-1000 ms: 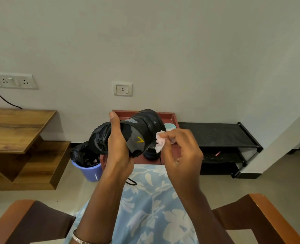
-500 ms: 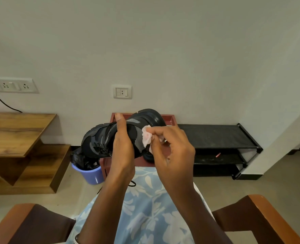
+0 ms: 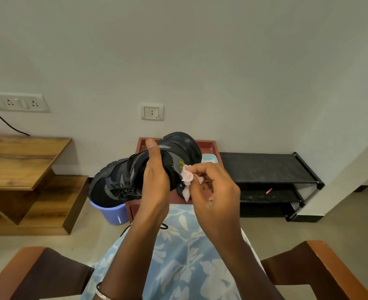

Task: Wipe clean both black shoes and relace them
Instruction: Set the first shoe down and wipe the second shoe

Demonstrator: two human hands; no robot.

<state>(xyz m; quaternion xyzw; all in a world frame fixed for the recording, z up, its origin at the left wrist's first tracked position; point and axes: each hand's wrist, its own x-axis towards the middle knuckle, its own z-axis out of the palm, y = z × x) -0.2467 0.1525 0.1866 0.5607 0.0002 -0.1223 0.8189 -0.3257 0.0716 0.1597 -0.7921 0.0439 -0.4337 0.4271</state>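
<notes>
My left hand (image 3: 156, 180) grips a black shoe (image 3: 118, 180) around its middle and holds it up in the air, toe to the left, heel to the upper right. A small yellow mark shows on the heel side. My right hand (image 3: 213, 191) pinches a crumpled pale pink wipe (image 3: 187, 177) and presses it against the shoe's heel side by that mark. A loose black lace (image 3: 163, 226) hangs below my left wrist. Behind my right hand only a dark sliver of something on the red tray is visible.
A red tray (image 3: 209, 146) on a stand sits straight ahead by the wall. A blue bucket (image 3: 114, 213) stands on the floor to its left, a black shoe rack (image 3: 265, 169) to its right. A wooden shelf unit (image 3: 23, 161) fills the left. Wooden armrests flank my lap.
The shoe has tilted, its toe dropping to the left. My right hand has rubbed the wipe across the heel side, first left over the yellow mark, then back just beside it.
</notes>
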